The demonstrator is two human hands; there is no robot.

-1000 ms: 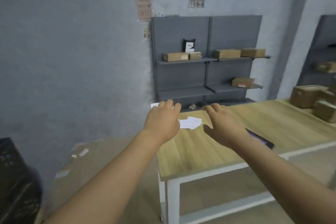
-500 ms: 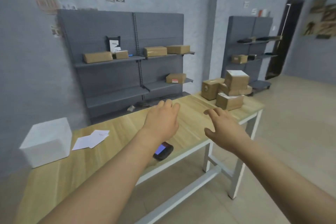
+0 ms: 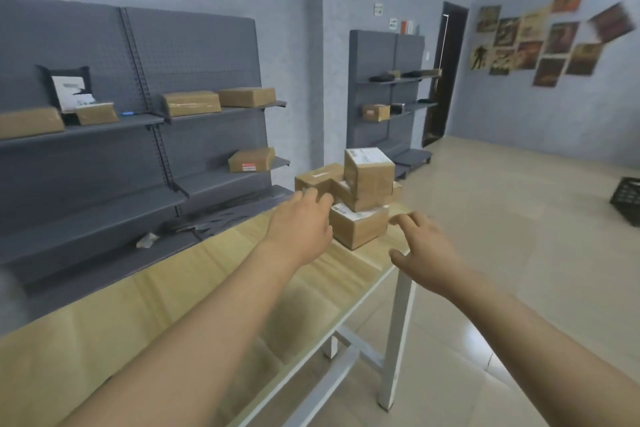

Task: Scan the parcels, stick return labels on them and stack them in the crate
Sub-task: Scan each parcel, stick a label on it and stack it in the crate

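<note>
Several brown cardboard parcels are piled at the far right end of the wooden table. The nearest parcel bears a white label on top, and a taller parcel rests above it. My left hand hovers just left of the pile, fingers spread, holding nothing. My right hand hangs over the table's right edge, a little short of the nearest parcel, also spread and holding nothing. A black crate stands on the floor at the far right.
Grey shelving behind the table carries more brown boxes. A second grey shelf unit stands by a dark doorway. Tiled floor stretches to the right of the table, with posters on the right wall.
My view has swung right along the table, from the white papers and scanner to the parcel pile. Both hands stayed spread and now sit close to the parcels.
</note>
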